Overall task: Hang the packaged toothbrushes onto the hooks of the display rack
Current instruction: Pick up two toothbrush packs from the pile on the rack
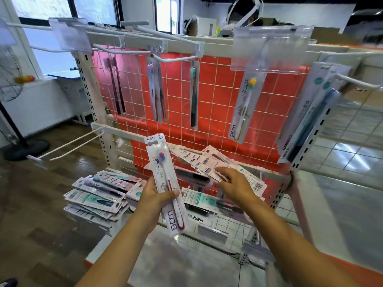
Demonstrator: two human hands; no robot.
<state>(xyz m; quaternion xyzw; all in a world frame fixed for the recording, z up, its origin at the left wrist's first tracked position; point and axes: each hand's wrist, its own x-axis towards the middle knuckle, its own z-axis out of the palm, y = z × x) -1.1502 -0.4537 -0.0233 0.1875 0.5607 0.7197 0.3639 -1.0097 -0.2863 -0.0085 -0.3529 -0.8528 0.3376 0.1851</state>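
Rack frame [97, 83] and hooks [176, 59]: white painted metal, matt. Grid panel [217, 96]: thin wire over glossy red film. Toothbrush packs [165, 183]: glossy clear plastic on printed card. Floor [41, 204]: wood-look, semi-gloss.

Bright windows [62, 7] stand at my upper left, over a white wall [41, 104]. A blue-topped table [64, 75] sits below them, on the dark wood floor [31, 193], near a black fan base [27, 149]
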